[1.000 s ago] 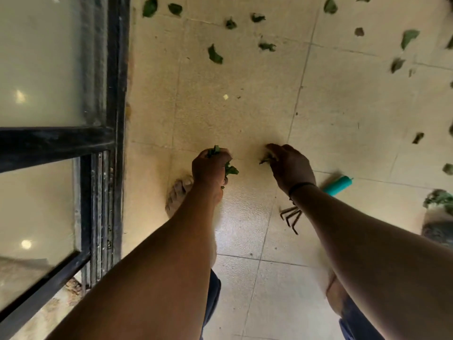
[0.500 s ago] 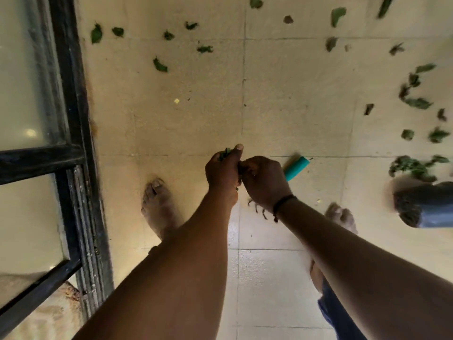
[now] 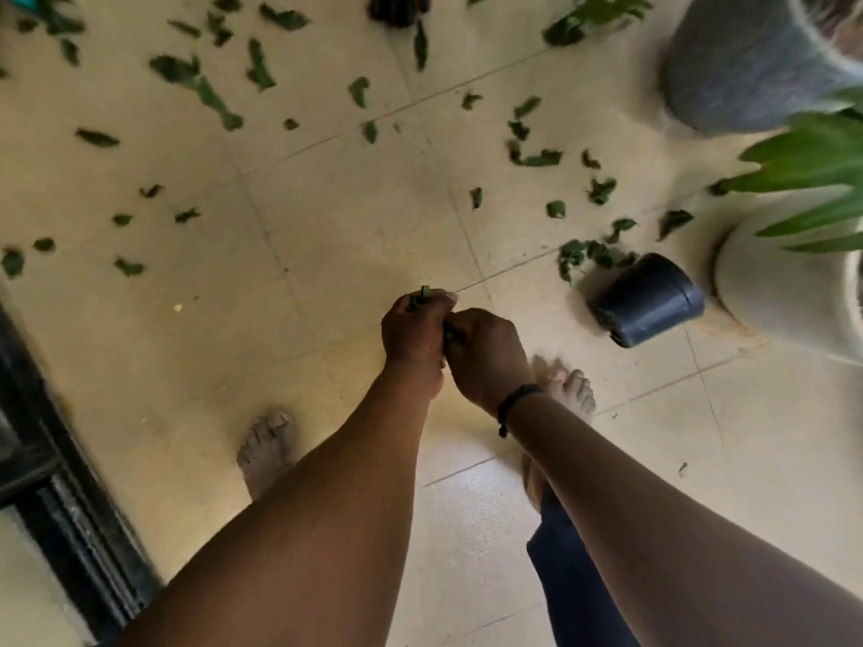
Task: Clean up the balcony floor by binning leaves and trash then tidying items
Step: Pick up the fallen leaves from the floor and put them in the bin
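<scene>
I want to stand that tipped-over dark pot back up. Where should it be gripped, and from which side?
The dark pot lies on its side, base toward the feet. Come from above and wrap its round wall mid-body; its mouth faces the spilled plant, so rim access looks awkward.

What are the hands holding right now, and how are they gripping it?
The left hand is a closed fist around green leaves, bits poking out the top. The right hand presses against it, pinching more dark leaf scraps; its exact hold is hidden.
</scene>
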